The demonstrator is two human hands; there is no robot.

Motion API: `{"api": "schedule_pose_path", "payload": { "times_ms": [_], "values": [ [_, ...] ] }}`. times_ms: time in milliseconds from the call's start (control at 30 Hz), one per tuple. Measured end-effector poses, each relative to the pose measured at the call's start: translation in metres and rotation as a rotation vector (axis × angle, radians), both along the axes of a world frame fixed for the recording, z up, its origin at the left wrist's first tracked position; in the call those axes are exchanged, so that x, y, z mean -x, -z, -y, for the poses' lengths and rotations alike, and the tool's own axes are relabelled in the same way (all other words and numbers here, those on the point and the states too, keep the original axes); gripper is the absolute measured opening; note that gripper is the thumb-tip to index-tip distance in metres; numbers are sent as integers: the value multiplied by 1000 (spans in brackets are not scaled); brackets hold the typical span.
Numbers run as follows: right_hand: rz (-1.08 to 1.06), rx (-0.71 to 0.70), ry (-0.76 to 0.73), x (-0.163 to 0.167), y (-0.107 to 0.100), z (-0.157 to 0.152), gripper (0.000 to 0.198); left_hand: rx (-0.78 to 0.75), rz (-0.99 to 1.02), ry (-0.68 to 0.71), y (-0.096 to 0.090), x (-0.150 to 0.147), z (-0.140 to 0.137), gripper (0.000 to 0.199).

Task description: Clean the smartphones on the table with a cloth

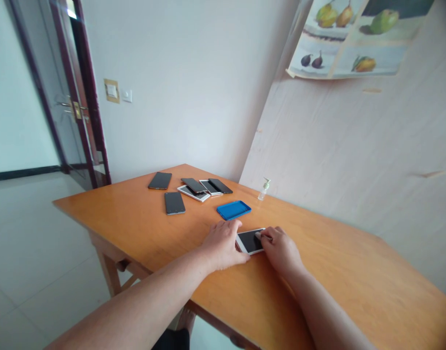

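Note:
A white smartphone with a dark screen lies face up on the wooden table in front of me. My left hand grips its left end, thumb at the near edge and fingers at the far edge. Over the phone's right end, my right hand is closed in a pinch. A small whitish piece, perhaps a wipe, pokes out from its fingertips and touches the screen. Just beyond my hands lies an empty blue phone case, open side up.
Several phones lie farther back: a dark one, another at the far left, and an overlapping group. A small clear pump bottle stands near the wall. The table's left edge drops to a tiled floor.

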State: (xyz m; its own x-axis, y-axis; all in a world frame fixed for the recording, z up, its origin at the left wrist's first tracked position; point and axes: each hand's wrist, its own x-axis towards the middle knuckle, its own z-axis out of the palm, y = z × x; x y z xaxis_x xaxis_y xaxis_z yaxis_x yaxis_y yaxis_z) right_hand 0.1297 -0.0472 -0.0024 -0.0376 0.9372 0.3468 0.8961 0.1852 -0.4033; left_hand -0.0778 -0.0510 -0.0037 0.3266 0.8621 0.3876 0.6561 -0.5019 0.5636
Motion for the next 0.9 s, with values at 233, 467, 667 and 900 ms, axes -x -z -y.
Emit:
{"api": "schedule_pose_path", "payload": {
  "times_ms": [233,467,667,900],
  "values": [
    [1,-24,-133,10,-3,9,27,-13,39,42,2,-2,0,78],
    [151,-21,-261,26,-9,16,31,-27,34,38,1,-2,2,81],
    [258,67,4,2,-5,11,38,33,102,47,1,-1,2,99],
    [213,197,-305,33,-7,28,47,-22,72,13,4,-1,1,88]
  ]
}}
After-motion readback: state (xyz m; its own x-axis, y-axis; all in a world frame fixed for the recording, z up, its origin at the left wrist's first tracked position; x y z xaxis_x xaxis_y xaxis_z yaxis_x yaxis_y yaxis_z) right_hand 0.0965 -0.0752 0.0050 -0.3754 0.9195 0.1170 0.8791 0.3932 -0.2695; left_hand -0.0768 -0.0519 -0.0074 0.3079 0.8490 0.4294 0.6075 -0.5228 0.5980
